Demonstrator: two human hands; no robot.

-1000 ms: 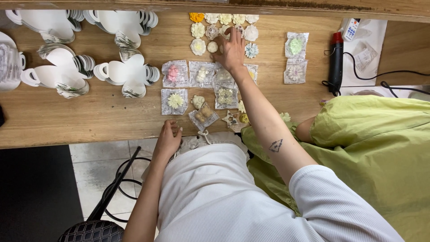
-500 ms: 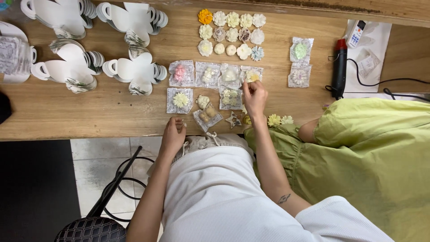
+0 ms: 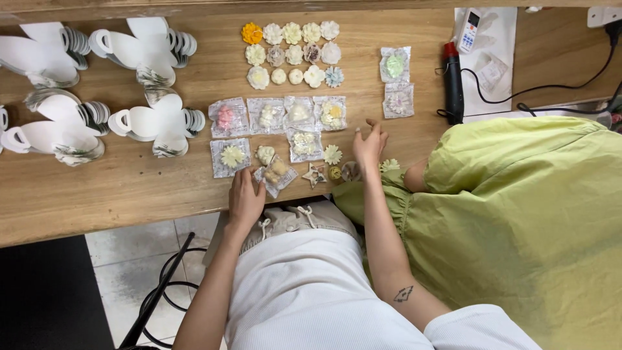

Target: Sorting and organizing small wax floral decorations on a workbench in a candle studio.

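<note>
The left hand (image 3: 245, 198) rests at the near edge of the wooden table (image 3: 129, 185), its fingers curled loosely onto a small clear packet (image 3: 275, 174) holding pale flower-shaped pieces; whether it truly grips the packet or only presses on it cannot be told. The right hand (image 3: 369, 144) hovers open, fingers spread, just right of that packet's neighbours: a loose white flower piece (image 3: 332, 154), a star-shaped piece (image 3: 317, 174) and a small round yellowish piece (image 3: 335, 173), all lying close beyond the left hand's packet. Farther from the table's near edge than these lie two rows of bagged flower pieces (image 3: 280, 115), and beyond them a grid of unbagged flower ornaments (image 3: 293, 53), the orange one (image 3: 251, 32) at its left corner. Left of the bagged rows stand stacks of white cup-shaped paper cutouts (image 3: 152, 123). Right of the right hand, a person in a light green garment (image 3: 518, 214) leans at the table, with a black and red hot glue gun (image 3: 452, 83) beyond them.
</note>
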